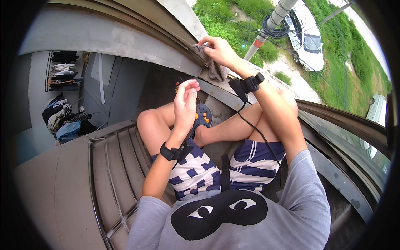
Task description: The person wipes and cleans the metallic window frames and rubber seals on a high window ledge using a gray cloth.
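Observation:
My right hand (219,51) grips a grey-brown cloth (218,69) between thumb and fingers at the corner of the window frame (200,59). The cloth's lower part hangs onto the window ledge (205,76). Raised above my bent knee, my left hand (185,104) holds nothing; its fingers are slightly curled and the thumb stands apart from them. Black straps with small devices circle both wrists, and a black cable (261,132) runs down from the right one. Part of the cloth is hidden behind my right hand.
A metal railing (93,181) stands at my left. Past it, clothes hang on a rack (64,71) over a heap of clothes (67,120). Outside the open window are a utility pole (272,25) with coiled cables and a white car (307,34). A sliding window sash (343,125) is at right.

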The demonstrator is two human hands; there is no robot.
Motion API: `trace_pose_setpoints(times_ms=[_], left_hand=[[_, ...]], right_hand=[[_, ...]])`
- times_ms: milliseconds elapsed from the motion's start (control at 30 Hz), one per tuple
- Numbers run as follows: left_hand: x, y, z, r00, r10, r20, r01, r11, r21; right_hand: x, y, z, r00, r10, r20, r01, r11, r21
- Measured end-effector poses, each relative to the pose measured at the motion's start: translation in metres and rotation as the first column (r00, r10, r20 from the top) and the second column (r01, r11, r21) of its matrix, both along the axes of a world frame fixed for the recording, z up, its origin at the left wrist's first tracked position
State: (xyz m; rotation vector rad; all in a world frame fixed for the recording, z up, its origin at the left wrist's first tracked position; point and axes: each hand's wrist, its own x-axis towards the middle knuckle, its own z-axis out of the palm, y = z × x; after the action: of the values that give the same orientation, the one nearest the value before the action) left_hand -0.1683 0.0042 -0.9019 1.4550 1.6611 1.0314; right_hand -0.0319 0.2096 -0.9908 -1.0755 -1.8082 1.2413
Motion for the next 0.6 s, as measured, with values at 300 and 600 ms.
trace_pose_setpoints(times_ms=[300,600], left_hand=[[-0.003,0.112,-0.1,0.635,0.386,0.669,-0.197,0.918,-0.343],[-0.01,0.171,-0.106,0.27,0.526,0.806,-0.11,0.849,-0.517]], right_hand=[[-0.014,-0.009,-0.001,0.99,-0.09,-0.107,0.067,0.977,-0.202],[-0.034,0.016,0.005,1.0,0.028,-0.009,-0.029,0.987,-0.157]])
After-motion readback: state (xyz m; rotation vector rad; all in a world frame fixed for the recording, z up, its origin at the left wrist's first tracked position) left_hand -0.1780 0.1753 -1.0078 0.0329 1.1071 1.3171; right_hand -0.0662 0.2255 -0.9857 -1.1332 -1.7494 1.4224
